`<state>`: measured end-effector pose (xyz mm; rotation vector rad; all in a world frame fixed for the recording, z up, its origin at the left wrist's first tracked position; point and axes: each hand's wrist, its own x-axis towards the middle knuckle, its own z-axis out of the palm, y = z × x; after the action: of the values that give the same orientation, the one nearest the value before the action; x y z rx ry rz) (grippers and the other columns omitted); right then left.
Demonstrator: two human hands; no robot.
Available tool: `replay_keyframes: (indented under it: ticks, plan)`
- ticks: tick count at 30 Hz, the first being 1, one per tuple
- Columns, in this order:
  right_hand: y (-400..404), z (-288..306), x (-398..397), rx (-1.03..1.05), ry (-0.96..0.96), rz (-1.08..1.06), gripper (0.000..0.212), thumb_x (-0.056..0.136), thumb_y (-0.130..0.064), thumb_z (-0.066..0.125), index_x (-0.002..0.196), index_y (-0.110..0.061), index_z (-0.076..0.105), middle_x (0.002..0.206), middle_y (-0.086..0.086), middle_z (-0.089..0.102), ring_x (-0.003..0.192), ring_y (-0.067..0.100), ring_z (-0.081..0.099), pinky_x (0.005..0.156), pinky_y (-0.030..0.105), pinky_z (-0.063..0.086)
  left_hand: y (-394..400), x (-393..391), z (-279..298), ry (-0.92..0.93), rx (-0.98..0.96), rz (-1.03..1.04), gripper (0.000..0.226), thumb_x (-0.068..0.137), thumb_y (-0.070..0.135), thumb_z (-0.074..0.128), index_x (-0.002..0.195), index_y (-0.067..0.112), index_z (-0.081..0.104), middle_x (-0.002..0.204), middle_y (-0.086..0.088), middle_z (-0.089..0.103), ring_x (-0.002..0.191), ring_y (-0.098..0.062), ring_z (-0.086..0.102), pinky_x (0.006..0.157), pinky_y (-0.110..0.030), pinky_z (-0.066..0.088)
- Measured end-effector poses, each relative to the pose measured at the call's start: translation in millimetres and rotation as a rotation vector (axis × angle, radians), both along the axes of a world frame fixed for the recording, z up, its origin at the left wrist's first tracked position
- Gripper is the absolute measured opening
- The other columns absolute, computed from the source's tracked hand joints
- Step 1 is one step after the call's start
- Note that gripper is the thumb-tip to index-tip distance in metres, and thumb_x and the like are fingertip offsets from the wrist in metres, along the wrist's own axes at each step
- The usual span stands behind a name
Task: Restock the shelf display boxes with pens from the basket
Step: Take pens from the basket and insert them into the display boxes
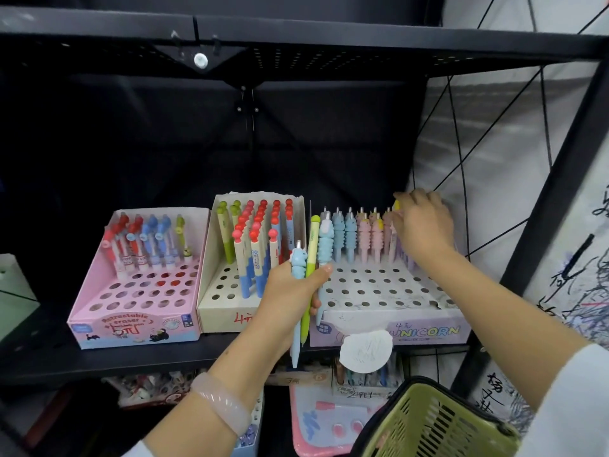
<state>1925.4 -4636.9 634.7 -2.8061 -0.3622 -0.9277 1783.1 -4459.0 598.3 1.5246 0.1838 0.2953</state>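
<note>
Three display boxes stand on the black shelf: a pink eraser-pen box (99, 301), a cream box (214, 311) with red- and green-topped pens, and a lilac UNICORN box (428, 331) with a back row of blue and pink unicorn pens (349, 232). My left hand (290, 291) grips a bundle of pens (304, 268) in front of the boxes: blue unicorn ones and a green one. My right hand (423, 225) is at the back right of the UNICORN box, its fingers pinching a yellow-topped pen (397, 206). The green basket (435, 423) hangs at the lower right.
A black shelf board (296, 44) runs overhead. Below the shelf lie more stationery packs (329, 417) and a white round tag (365, 351). A scribbled white wall (566, 291) and a slanted black frame post (553, 179) close off the right side.
</note>
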Motion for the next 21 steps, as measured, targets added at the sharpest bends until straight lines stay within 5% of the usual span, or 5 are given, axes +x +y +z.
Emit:
replay_keyframes:
  ticks: [7,10,13,16,21]
  plan:
    - [-8.2,-20.8,-5.1,-0.179,0.036,0.018,0.052,0.094,-0.018,0.046,0.144,-0.018,0.033,0.138,0.007,0.046,0.126,0.028,0.036,0.099,0.041,0.027,0.3,-1.6,0.8,-0.002,-0.011,-0.012,0.011,0.084,0.02,0.067,0.076,0.016,0.061,0.047,0.007,0.052,0.038,-0.006,0.047,0.041,-0.018,0.043]
    - [11.3,-10.9,-29.8,0.23,0.011,0.297,0.036,0.093,-0.02,0.052,0.128,-0.014,0.055,0.118,0.006,0.059,0.107,0.021,0.05,0.089,0.031,0.033,-0.6,-1.7,2.3,-0.008,-0.022,-0.028,0.013,0.085,0.019,0.067,0.075,0.014,0.061,0.046,0.007,0.054,0.039,-0.006,0.048,0.041,-0.018,0.043]
    - [39.7,-1.3,-68.3,0.626,0.502,0.643,0.014,0.093,-0.03,0.053,0.095,-0.028,0.066,0.082,-0.018,0.066,0.075,-0.001,0.059,0.07,0.016,0.048,-3.1,-1.8,3.9,-0.018,-0.007,-0.024,0.012,0.084,0.019,0.067,0.075,0.015,0.062,0.044,0.008,0.056,0.039,-0.005,0.049,0.041,-0.018,0.044]
    - [51.8,-3.1,-83.2,0.739,0.811,0.732,0.022,0.092,-0.031,0.056,0.072,-0.025,0.064,0.063,-0.013,0.063,0.062,-0.002,0.06,0.059,0.013,0.049,-3.9,-4.1,5.3,-0.029,0.001,-0.024,0.012,0.084,0.019,0.068,0.074,0.014,0.062,0.043,0.007,0.055,0.038,-0.005,0.048,0.04,-0.018,0.044]
    - [57.2,5.9,-73.7,0.871,0.638,0.687,0.014,0.095,-0.025,0.051,0.084,-0.017,0.057,0.074,0.0,0.065,0.057,0.001,0.062,0.053,0.014,0.05,3.1,-12.0,7.8,-0.015,0.001,-0.012,0.015,0.089,0.027,0.061,0.08,0.015,0.06,0.051,0.005,0.059,0.039,-0.005,0.047,0.042,-0.019,0.044]
